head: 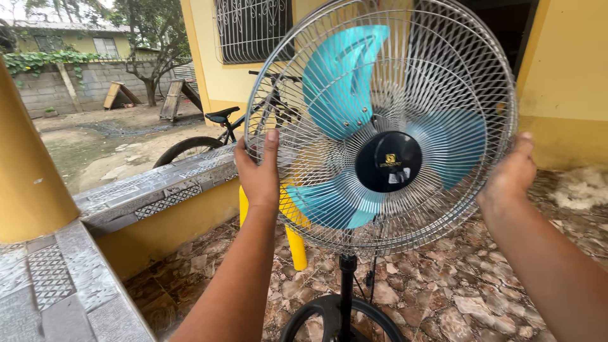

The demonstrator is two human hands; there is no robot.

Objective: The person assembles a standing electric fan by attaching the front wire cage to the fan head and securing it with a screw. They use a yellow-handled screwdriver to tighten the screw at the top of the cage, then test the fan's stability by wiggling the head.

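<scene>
A porch with a floor of brown and cream stone pieces [443, 297] runs beside a yellow house wall [563, 82], and a low wall topped with grey patterned tiles [145, 190] borders it on the left. Beyond that lie a dirt yard, a block wall with vines and a tree.

A standing fan [383, 126] fills the middle of the view. Its top edge is cut off by the frame, and its round black base [329, 316] is cut off at the bottom. The wire grille [456, 215] covers three teal blades [342, 82] and a black round hub [387, 161] that carries a small yellow square mark and a pale sticker, too small to make out. A black pole [346, 285] drops from the grille to the base.

The left hand [258, 171] grasps the left rim of the grille, thumb lying up the front and fingers hidden behind the wires. The right hand [510, 174] is pressed to the right rim; its fingers are out of sight behind the grille, so the exact hold cannot be told.

A bicycle [215, 130] stands behind the low wall, mostly hidden by the wall and the fan. A yellow plastic leg [295, 244] shows through and below the grille; what it belongs to is hidden. A barred window [250, 28] sits in the house wall.
</scene>
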